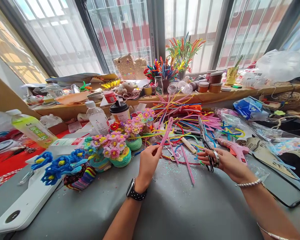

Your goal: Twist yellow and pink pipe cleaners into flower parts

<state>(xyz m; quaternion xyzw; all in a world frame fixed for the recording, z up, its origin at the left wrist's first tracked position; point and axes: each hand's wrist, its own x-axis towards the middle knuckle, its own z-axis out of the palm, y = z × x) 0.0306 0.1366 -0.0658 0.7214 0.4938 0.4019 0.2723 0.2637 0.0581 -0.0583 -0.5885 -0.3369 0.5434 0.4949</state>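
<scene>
Between thumb and fingers, my left hand (pixel 150 163) pinches a bent pink pipe cleaner (pixel 168 130) that stands up from the grip. My right hand (pixel 223 161) has its fingers through the handles of dark scissors (pixel 203 133), blades pointing up and away. The scissors are apart from the pink pipe cleaner. On the grey table between the hands lie another pink pipe cleaner (pixel 188 166), a second, smaller pair of scissors (pixel 175 155) and a pale-handled tool (pixel 189 145). Scattered bits surround them.
A pile of pipe cleaners (pixel 180 111) lies beyond the hands. Pipe-cleaner flower pots (pixel 121 156) and blue flowers (pixel 61 166) stand left, near a water bottle (pixel 97 116) and a lidded cup (pixel 120 112). A pink glue gun (pixel 233 149) lies right.
</scene>
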